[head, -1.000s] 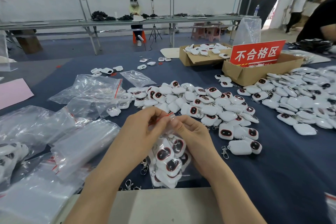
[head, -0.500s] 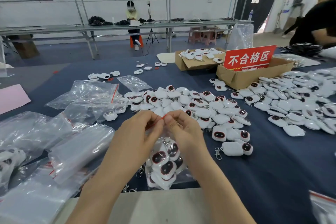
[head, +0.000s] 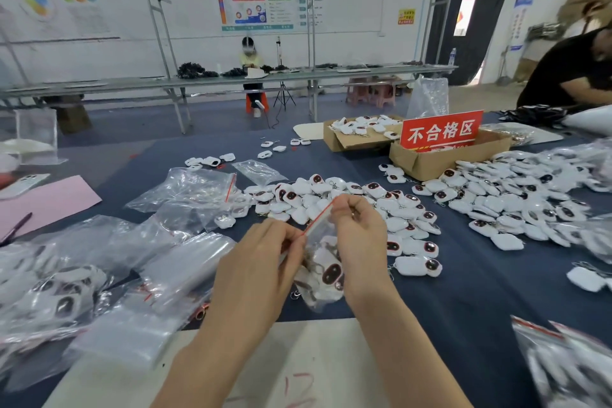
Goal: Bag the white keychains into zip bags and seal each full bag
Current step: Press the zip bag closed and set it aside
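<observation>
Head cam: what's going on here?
A person seems to be sealing a zip bag of white keychains, held over the blue table. The left hand and right hand each pinch its red zip strip, which slants up to the right. Loose keychains are piled behind; filled bags lie at the left.
</observation>
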